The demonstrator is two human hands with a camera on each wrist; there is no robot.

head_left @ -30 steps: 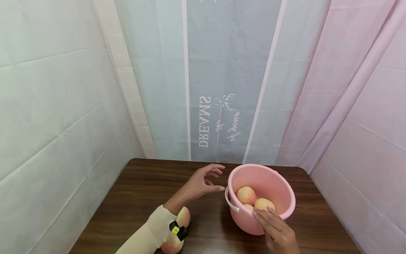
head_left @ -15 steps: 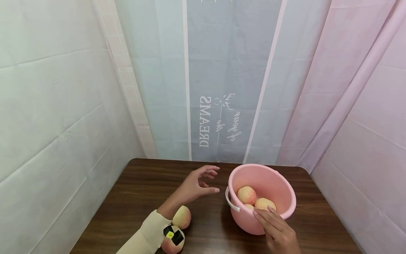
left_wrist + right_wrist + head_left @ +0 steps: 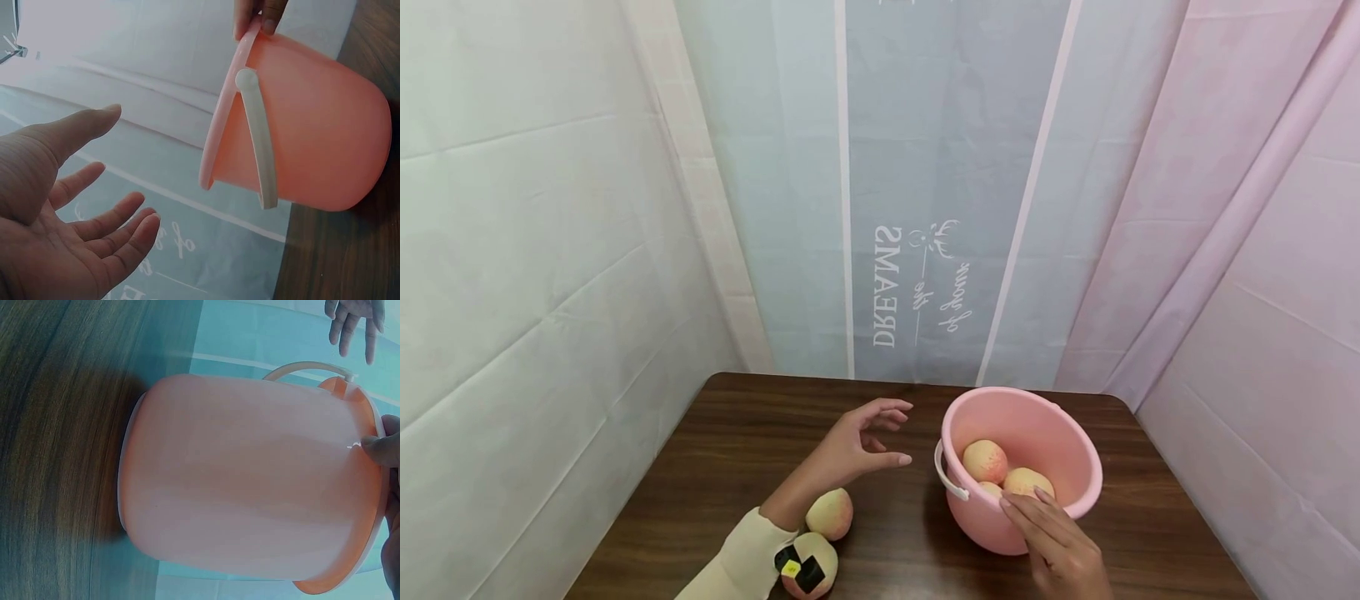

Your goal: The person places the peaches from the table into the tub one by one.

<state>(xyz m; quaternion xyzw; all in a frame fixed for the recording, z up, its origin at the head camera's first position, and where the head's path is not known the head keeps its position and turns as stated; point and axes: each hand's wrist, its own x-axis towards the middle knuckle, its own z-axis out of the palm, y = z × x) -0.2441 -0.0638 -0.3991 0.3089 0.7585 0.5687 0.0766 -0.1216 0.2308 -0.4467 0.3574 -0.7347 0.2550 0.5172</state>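
Observation:
My right hand (image 3: 1060, 546) grips the near rim of a pink bucket (image 3: 981, 527), thumb outside and fingers over the edge; the right wrist view shows the thumb (image 3: 378, 450) on its wall. Inside lie a whole-looking peach (image 3: 985, 460), a second peach (image 3: 1028, 482) partly behind the fingers, and a third peach (image 3: 990, 489) mostly hidden by the rim. To the left, my left hand (image 3: 850, 446) hovers with nothing in it, fingers relaxed and apart from the bucket. Beneath its wrist, two peaches sit on the table: one peach (image 3: 830, 514) behind another peach (image 3: 826, 552).
The white handle (image 3: 259, 144) hangs down the bucket's left side. A dark wood table (image 3: 752, 433) carries everything, its back edge near a printed curtain (image 3: 940, 167). Pale cloth walls (image 3: 550, 250) stand at both sides. A black-and-yellow wrist piece (image 3: 792, 568) overlaps the nearer loose peach.
My left hand has drawn back leftward from beside the bucket's rim, uncovering more of the two loose peaches. The right hand keeps its hold on the bucket.

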